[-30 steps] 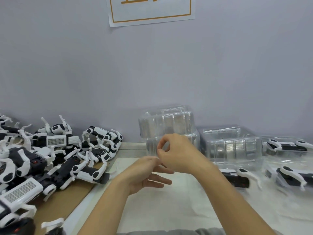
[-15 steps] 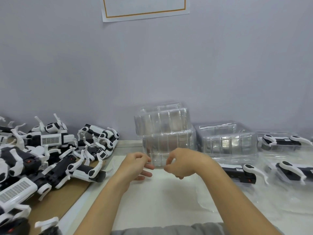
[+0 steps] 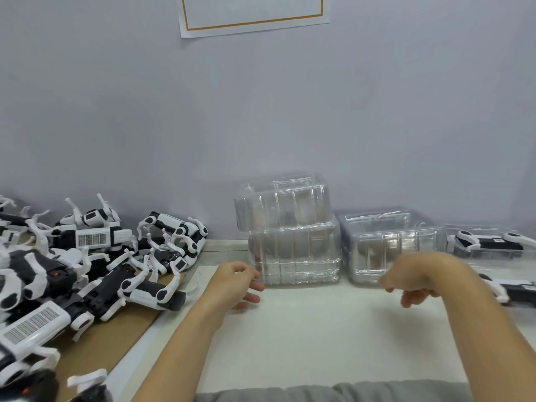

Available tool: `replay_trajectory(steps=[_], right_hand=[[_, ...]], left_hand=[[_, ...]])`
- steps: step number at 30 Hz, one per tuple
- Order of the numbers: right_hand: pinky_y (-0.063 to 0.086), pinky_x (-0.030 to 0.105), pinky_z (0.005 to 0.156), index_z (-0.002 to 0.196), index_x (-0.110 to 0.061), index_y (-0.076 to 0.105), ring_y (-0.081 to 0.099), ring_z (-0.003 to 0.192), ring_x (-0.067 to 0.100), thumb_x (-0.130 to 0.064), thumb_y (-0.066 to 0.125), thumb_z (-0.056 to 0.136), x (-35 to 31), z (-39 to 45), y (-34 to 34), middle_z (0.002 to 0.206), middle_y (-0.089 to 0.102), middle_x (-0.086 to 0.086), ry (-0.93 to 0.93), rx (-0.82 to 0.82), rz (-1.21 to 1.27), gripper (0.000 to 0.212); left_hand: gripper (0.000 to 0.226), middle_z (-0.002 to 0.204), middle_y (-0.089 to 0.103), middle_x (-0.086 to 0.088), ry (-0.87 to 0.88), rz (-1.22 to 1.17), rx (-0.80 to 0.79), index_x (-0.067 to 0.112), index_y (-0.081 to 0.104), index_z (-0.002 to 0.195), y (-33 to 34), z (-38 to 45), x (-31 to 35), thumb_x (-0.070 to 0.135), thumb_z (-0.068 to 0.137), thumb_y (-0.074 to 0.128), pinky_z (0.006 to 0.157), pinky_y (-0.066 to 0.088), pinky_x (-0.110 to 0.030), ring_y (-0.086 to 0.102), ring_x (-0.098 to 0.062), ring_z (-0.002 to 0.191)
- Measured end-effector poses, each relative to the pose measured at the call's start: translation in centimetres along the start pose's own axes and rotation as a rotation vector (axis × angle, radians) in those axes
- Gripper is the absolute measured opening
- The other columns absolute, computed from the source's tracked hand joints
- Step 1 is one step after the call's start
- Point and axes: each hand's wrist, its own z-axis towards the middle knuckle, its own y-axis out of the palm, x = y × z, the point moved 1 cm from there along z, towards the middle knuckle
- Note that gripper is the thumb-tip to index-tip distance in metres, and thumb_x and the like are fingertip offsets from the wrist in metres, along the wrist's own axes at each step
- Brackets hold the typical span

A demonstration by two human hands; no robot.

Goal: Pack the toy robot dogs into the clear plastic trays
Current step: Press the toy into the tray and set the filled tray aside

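Note:
Several black-and-white toy robot dogs (image 3: pixel 95 265) lie piled on the left. Two clear plastic trays (image 3: pixel 293 242) stand stacked at the back centre, with another clear tray (image 3: pixel 388 245) to their right. My left hand (image 3: pixel 235 282) hovers just left of the stack's base, fingers loosely curled, holding nothing. My right hand (image 3: pixel 417 277) hangs in front of the right tray with fingers drooping and nothing in it. Packed dogs in trays (image 3: pixel 490 242) sit at the far right.
A brown cardboard sheet (image 3: pixel 116 343) lies under the dog pile. A white mat (image 3: pixel 319 329) covers the table in front of me. Another dog (image 3: pixel 513 288) lies at the right edge. A grey wall with a paper sign (image 3: pixel 252 13) stands behind.
My hands have moved apart: the right one swung right to the front of the right tray, the left one stays near the stack. The view has tilted slightly.

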Motion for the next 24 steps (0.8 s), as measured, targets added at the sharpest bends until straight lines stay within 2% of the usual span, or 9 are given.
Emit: replay_trajectory(steps=[3,8,10,12,14,16,19,21,24], right_hand=[[0.052,0.025,0.070,0.104,-0.011,0.062,0.059,0.075,0.021,-0.028,0.050,0.099,1.8,0.5,0.0,0.084,0.071,0.010,0.081,-0.010,0.083,0.022],[0.057,0.029,0.084,0.108,-0.008,0.059,0.059,0.069,0.019,-0.025,0.050,0.097,0.5,0.1,-0.1,0.075,0.073,0.004,0.005,0.068,0.037,0.023],[0.058,0.027,0.070,0.094,-0.010,0.059,0.060,0.066,0.016,-0.024,0.049,0.096,-1.0,-0.4,-0.2,0.072,0.069,0.000,-0.069,0.143,-0.033,0.018],[0.046,0.026,0.057,0.075,-0.013,0.055,0.057,0.071,0.019,-0.023,0.050,0.095,-2.4,-0.9,-0.4,0.069,0.058,-0.001,-0.156,0.278,-0.066,0.023],[0.043,0.028,0.060,0.071,-0.013,0.055,0.056,0.077,0.024,-0.021,0.053,0.093,-3.9,-1.4,-0.2,0.073,0.057,0.002,-0.243,0.462,0.056,0.023],[0.046,0.033,0.074,0.093,-0.011,0.061,0.058,0.091,0.029,-0.018,0.054,0.092,-5.6,-1.8,0.2,0.091,0.063,0.007,-0.365,0.702,0.272,0.010],[0.036,0.037,0.098,0.135,-0.017,0.043,0.043,0.120,0.029,-0.015,0.057,0.091,-7.8,-2.9,1.1,0.138,0.042,0.006,-0.654,0.911,0.374,0.046],[0.028,0.043,0.111,0.153,-0.029,0.021,0.022,0.140,0.024,-0.019,0.059,0.090,-8.9,-3.5,1.7,0.161,0.007,-0.009,-0.787,0.895,0.294,0.074],[0.014,0.058,0.117,0.156,-0.041,-0.009,-0.009,0.152,0.015,-0.026,0.056,0.094,-9.7,-3.5,2.6,0.159,-0.021,-0.028,-0.797,0.733,0.185,0.091]], left_hand=[[0.018,0.082,0.078,-0.001,0.000,-0.003,-0.002,0.014,0.068,0.095,0.0,0.0,0.0,0.017,0.097,0.050,0.065,0.052,-0.029,0.072,-0.018,0.067],[0.019,0.081,0.077,0.000,0.005,-0.013,0.003,0.014,0.068,0.095,0.0,0.1,0.0,0.017,0.097,0.050,0.062,0.052,-0.028,0.072,-0.018,0.066],[0.019,0.082,0.077,0.000,0.005,-0.019,0.004,0.014,0.068,0.094,0.0,0.1,0.0,0.017,0.097,0.050,0.061,0.051,-0.027,0.071,-0.017,0.064],[0.018,0.084,0.077,-0.002,0.011,-0.038,0.020,0.013,0.067,0.094,0.0,0.1,0.0,0.016,0.097,0.050,0.061,0.051,-0.027,0.070,-0.017,0.064],[0.016,0.088,0.075,-0.004,0.033,-0.079,0.068,0.013,0.065,0.095,0.0,0.1,0.2,0.013,0.097,0.050,0.064,0.051,-0.030,0.067,-0.018,0.065],[0.014,0.095,0.069,-0.005,0.071,-0.139,0.146,0.015,0.062,0.101,0.0,0.2,0.4,0.009,0.096,0.051,0.069,0.054,-0.034,0.065,-0.019,0.071],[0.032,0.113,0.058,0.000,0.162,-0.258,0.198,0.016,0.052,0.126,-0.2,0.1,1.1,0.006,0.096,0.053,0.076,0.055,-0.035,0.063,-0.020,0.097],[0.048,0.128,0.054,-0.001,0.195,-0.390,0.164,0.016,0.044,0.142,-0.2,0.0,1.6,0.005,0.096,0.055,0.079,0.054,-0.035,0.059,-0.020,0.111],[0.053,0.138,0.053,-0.005,0.191,-0.591,0.080,0.009,0.042,0.146,-0.3,-0.1,2.3,0.004,0.096,0.058,0.081,0.053,-0.036,0.058,-0.021,0.116]])
